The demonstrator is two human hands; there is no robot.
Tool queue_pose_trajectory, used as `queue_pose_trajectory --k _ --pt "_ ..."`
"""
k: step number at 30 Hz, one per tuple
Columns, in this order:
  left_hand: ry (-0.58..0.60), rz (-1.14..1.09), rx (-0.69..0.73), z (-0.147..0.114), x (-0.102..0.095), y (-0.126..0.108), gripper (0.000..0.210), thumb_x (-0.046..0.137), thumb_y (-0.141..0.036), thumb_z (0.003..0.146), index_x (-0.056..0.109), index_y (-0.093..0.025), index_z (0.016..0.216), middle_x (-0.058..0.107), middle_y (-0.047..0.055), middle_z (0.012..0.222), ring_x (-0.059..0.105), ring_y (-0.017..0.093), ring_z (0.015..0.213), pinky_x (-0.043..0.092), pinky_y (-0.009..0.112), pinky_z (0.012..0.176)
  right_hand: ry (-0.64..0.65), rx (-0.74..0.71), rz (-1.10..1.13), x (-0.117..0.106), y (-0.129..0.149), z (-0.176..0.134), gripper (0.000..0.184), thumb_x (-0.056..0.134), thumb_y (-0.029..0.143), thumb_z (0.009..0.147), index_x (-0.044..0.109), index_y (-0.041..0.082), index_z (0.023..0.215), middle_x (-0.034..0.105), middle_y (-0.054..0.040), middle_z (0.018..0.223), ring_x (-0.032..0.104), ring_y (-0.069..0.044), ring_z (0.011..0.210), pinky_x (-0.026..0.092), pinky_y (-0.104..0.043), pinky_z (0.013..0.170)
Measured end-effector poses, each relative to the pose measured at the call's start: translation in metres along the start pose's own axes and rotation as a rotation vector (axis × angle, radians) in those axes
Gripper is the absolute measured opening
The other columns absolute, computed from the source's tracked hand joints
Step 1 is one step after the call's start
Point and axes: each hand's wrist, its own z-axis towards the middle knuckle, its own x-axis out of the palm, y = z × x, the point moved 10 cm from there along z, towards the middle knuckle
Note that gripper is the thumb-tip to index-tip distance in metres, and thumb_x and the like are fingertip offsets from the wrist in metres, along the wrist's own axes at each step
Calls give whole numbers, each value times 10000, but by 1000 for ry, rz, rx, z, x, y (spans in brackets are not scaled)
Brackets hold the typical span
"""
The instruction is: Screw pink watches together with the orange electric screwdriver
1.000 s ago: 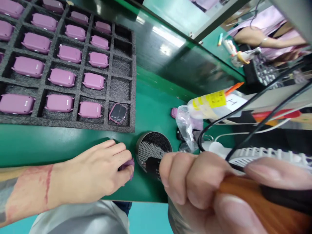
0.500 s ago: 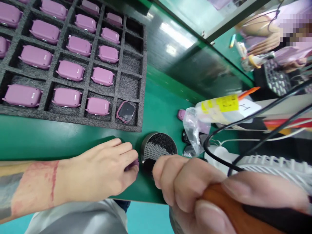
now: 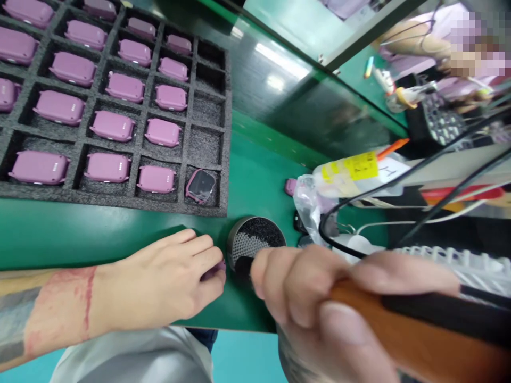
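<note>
My left hand (image 3: pixel 171 276) rests on the green table, fingers curled around a small purple watch case (image 3: pixel 217 267), which is mostly hidden. In my right hand (image 3: pixel 295 282) is an orange-and-black electric screwdriver (image 3: pixel 367 319), close to the camera. Its black front end points at the round tin (image 3: pixel 255 239) just right of my left hand; whether it touches the tin I cannot tell. Inside the tin are a perforated grey plate and dark grains. Above my left hand, a black foam tray (image 3: pixel 120 202) holds several purple watch cases (image 3: pixel 107 166) and a dark-screened watch (image 3: pixel 200 186).
To the right lie a white bottle (image 3: pixel 339 175) with a yellow label, clear plastic, and another purple case (image 3: pixel 290 186). A black cable (image 3: pixel 327 226) loops over them. Behind a glass partition (image 3: pixel 275 85), another person works at a bench. The table's front edge (image 3: pixel 231 329) is near.
The view has shifted slightly, so the tray and bottle sit a little further left. Both hands keep their grips, and the screwdriver's end stays beside the tin.
</note>
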Motion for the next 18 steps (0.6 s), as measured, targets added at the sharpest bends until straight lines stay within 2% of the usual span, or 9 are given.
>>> queue_pose_trajectory --k 3,6,8,11,18 --pt "111 -50 6 0 1 0 324 844 -129 1089 852 -137 1413 855 136 1393 722 295 1117 596 449 969 -143 -104 80 -21 2 7 240 861 265 1198 837 351 1421 609 125 740 502 -111 471 556 -331 506" --pt "109 -119 20 1 -5 1 368 824 -152 1044 843 -137 1411 842 173 1554 756 327 1263 627 463 1092 -133 -87 73 -24 -7 14 220 896 237 1177 843 369 1345 694 129 775 534 -101 479 600 -314 539" --pt "62 -109 18 1 -8 2 286 819 -205 1122 832 -141 1400 853 184 1518 769 340 1266 624 486 1098 -113 -78 57 -22 -12 18 222 908 226 1178 844 378 1325 719 133 793 554 -101 477 639 -325 558" --pt "28 -50 1 -2 -3 5 212 881 -270 1192 821 -161 1364 872 150 1362 780 329 1167 606 486 995 -118 -106 54 -22 -13 20 243 924 233 1172 846 382 1348 719 137 791 541 -97 459 629 -318 545" --pt "32 -54 -5 -4 2 5 191 786 -127 1215 832 -158 1398 882 133 1336 791 304 1154 610 467 955 -132 -124 58 -22 -15 23 254 924 214 1162 845 371 1346 707 142 778 524 -96 463 635 -300 552"
